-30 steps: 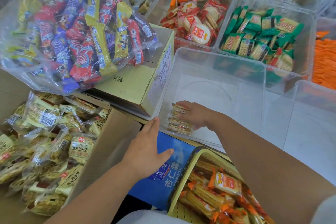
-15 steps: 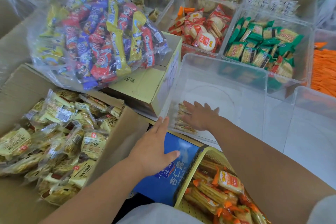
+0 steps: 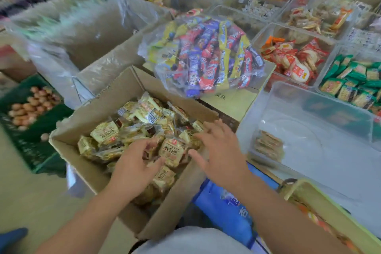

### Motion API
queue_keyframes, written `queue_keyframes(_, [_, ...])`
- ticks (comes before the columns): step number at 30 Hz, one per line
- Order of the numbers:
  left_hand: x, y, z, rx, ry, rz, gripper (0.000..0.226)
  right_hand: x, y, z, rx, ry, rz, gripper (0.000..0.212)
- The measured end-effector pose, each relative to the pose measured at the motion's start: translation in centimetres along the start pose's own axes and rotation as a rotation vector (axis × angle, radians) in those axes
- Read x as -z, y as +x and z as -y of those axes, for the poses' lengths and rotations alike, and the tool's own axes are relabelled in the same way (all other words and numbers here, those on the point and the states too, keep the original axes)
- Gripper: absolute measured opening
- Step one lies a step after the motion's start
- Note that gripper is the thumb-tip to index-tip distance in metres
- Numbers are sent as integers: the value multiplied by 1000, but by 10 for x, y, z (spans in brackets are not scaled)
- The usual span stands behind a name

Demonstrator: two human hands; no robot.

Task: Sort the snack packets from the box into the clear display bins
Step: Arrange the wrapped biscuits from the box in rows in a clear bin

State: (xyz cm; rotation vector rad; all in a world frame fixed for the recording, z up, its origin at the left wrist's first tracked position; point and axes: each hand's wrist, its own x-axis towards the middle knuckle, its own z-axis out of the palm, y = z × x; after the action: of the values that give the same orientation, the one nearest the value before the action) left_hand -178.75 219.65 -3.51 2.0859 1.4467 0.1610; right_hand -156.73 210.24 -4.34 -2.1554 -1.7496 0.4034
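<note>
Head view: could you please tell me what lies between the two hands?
A tan snack packet, on the pile in the cardboard box, between left hand and right hand; head view.

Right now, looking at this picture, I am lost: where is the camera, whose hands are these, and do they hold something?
No machine here: a person wears one camera on the head, looking down at their own hands. The left hand and right hand are over a cardboard box of yellowish snack packets. The right hand is spread, holding nothing; the left is too blurred to tell. Right of the box, a clear bin holds a few packets.
</note>
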Motion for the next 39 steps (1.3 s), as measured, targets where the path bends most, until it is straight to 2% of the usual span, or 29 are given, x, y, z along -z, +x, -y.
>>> queue_keyframes(4, [8, 34, 56, 19, 220, 83, 73, -35, -3, 50, 46, -131, 207, 54])
queue_keyframes(9, [-6, 82, 65, -49, 311, 201, 89, -49, -5, 61, -54, -251, 219, 68])
queue_keyframes(12, [-20, 102, 61, -78, 483, 262, 86, -49, -5, 62, -86, -266, 235, 69])
queue_keyframes(14, [-25, 111, 61, -73, 590, 301, 76, -49, -4, 64, -115, -279, 246, 68])
queue_keyframes(17, [-27, 114, 62, -99, 597, 339, 53, -50, 0, 67, -161, -300, 269, 62])
queue_keyframes(19, [-25, 113, 64, -138, 567, 343, 53, -49, 1, 69, -184, -312, 289, 63])
queue_keyframes(21, [-16, 110, 67, -169, 512, 333, 55, -48, 1, 70, -199, -324, 301, 64])
queue_keyframes(25, [12, 101, 85, -243, 293, 245, 41, -50, 5, 72, -227, -365, 307, 67])
queue_keyframes(28, [37, 87, 107, -259, -19, 106, 45, -55, 16, 79, -217, -507, 331, 85])
queue_keyframes(30, [53, 73, 120, -250, -264, 40, 47, -61, 33, 85, -172, -558, 328, 87])
queue_keyframes(32, [63, 59, 130, -213, -453, 9, 47, -69, 56, 87, -186, -463, 347, 85])
queue_keyframes(35, [67, 44, 141, -74, -667, -4, 50, -80, 86, 88, -363, -231, 484, 88])
queue_keyframes(39, [61, 28, 147, -61, -654, -34, 56, -98, 94, 86, -503, -219, 562, 90])
